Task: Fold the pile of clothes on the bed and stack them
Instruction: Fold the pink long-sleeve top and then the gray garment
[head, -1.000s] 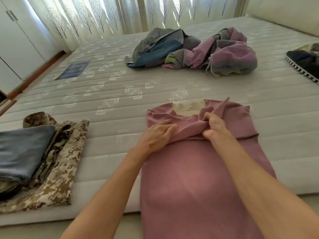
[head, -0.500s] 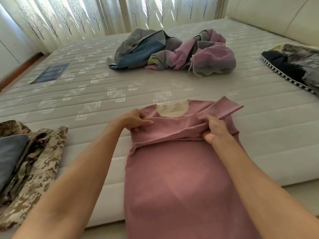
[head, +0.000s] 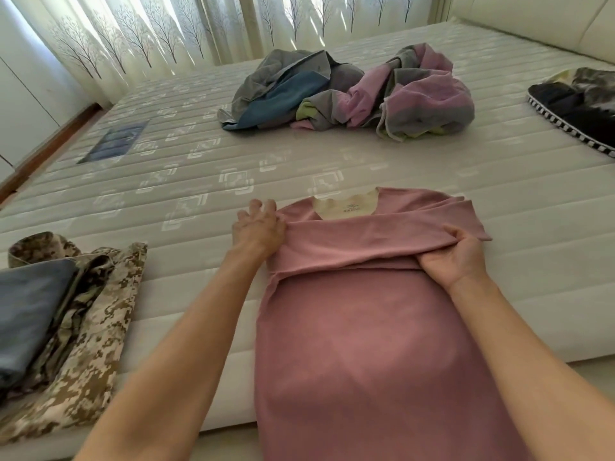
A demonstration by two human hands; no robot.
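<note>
Both hands pinch the pink top (head: 372, 344): left hand (head: 258, 229) at one side, right hand (head: 456, 257) opposite. It hangs over the bed (head: 299, 154) edge.

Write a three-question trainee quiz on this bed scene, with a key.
1. True or false: the pink top hangs partly over the mattress edge.
2. What lies on the camouflage garment at left? A) a grey-blue folded garment B) a towel C) a pillow
3. Fill in: the right hand grips the top's folded ____.

Key: 1 true; 2 A; 3 sleeve. The left hand holds the sleeve's other end. The unfolded pile lies farther back.
</note>
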